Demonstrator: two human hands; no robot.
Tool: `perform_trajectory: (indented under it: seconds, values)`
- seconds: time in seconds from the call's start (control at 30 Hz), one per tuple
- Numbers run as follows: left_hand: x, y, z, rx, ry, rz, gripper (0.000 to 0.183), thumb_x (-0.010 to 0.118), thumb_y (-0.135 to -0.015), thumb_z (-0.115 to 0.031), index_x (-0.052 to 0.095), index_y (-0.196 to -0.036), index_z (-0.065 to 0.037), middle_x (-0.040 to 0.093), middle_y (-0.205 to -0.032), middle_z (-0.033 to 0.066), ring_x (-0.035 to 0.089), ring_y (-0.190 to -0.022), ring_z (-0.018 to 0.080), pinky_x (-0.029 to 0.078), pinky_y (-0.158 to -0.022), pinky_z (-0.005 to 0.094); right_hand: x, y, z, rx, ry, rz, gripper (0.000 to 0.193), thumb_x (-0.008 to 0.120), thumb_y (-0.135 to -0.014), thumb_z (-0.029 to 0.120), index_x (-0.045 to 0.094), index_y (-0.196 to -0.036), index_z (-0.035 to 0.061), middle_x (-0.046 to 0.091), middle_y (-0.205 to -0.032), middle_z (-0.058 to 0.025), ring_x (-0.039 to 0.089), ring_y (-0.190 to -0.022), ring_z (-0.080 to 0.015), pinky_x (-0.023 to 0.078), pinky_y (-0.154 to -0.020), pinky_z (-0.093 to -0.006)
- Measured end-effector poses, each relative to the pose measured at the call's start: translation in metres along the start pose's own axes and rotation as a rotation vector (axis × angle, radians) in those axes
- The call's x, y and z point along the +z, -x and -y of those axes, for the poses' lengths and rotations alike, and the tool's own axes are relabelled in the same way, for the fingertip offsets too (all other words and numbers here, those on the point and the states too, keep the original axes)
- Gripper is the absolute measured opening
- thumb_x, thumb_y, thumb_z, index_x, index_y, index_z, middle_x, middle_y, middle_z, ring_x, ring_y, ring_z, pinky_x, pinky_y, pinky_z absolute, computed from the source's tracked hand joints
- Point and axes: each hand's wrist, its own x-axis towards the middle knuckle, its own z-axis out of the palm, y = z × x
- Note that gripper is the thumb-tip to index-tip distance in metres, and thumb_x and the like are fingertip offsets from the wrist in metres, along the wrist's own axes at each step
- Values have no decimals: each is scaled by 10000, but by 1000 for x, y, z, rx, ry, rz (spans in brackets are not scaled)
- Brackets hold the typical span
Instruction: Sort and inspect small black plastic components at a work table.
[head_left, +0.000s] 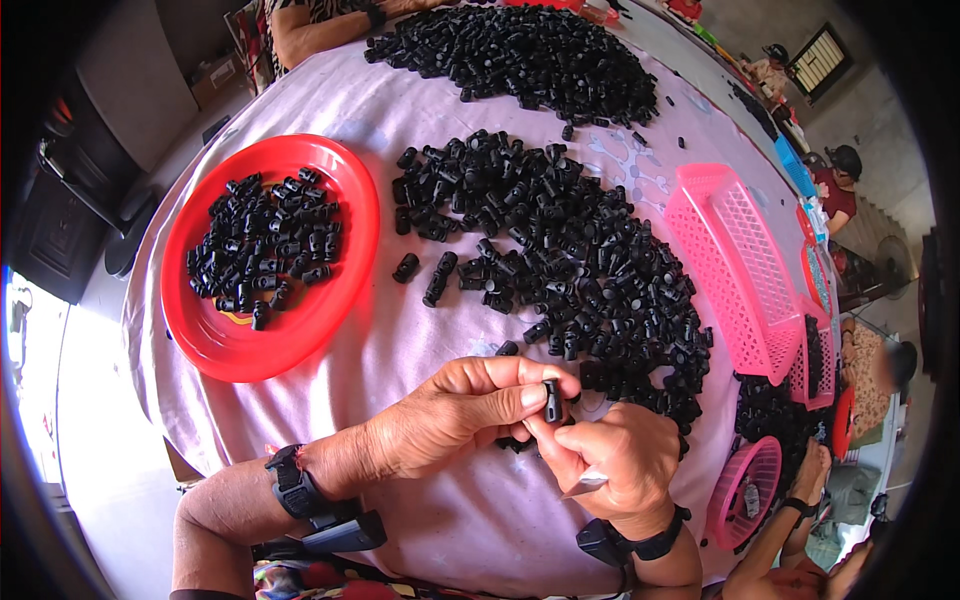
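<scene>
Just in front of me, my left hand [470, 412] pinches a small black cord lock [553, 402] upright between thumb and index finger. My right hand [622, 462] is closed right beside it, its thumb and fingertips at the cord lock's lower end. A pale, whitish bit [586, 484] shows under the right palm; its kind cannot be made out. Beyond both hands spreads a heap of black cord locks [560, 235]. To the left, a round red plate [200, 335] holds more of them.
A pale pink cloth [390, 320] covers the table. At the far side lies a bigger black pile [520, 55], near a person's arm [315, 40]. A pink basket [735, 270] stands to the right; a round pink basket [745, 490] sits nearer, beside another person's arm [805, 490].
</scene>
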Motion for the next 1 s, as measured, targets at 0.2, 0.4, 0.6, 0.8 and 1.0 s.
perform_trajectory:
  seconds: [0.2, 0.4, 0.6, 0.8, 1.0]
  values:
    - [0, -1, 3, -4, 8, -34, 324, 559, -953, -237, 590, -1198, -26, 655, -1005, 50, 599, -923, 123, 442, -892, 277, 3, -9, 8, 139, -48, -30, 328, 825, -661, 54, 630, -924, 74, 525, -551, -11, 482, -407, -163, 397, -401, -275]
    - [0, -1, 2, 26, -5, -11, 317, 569, -948, -234, 595, -1190, -32, 637, -975, 27, 588, -907, 113, 445, -862, 266, -4, 0, 1, -58, 102, 55, 346, 798, -696, 95, 658, -1013, 92, 500, -552, 4, 495, -436, -151, 388, -402, -283]
    - [2, 1, -1, 7, 66, 20, 345, 563, -950, -240, 566, -1227, -35, 615, -998, 19, 573, -916, 101, 440, -839, 250, 4, -1, 2, 33, -39, -37, 262, 808, -692, 83, 617, -872, 101, 470, -519, 10, 474, -413, -142, 378, -393, -282]
    - [1, 0, 1, -22, 130, 41, 385, 549, -955, -240, 533, -1266, -15, 611, -1048, 48, 575, -995, 140, 431, -946, 309, 1, -6, 9, 155, -110, -59, 263, 817, -695, 102, 608, -854, 90, 513, -536, -4, 503, -413, -159, 399, -401, -280]
    - [3, 0, 0, -34, 108, 17, 395, 528, -965, -237, 511, -1281, 1, 613, -1075, 67, 575, -1051, 159, 421, -994, 347, 4, -4, 1, 44, -28, -29, 313, 795, -720, 118, 667, -999, 57, 503, -550, -1, 493, -424, -141, 407, -409, -276]
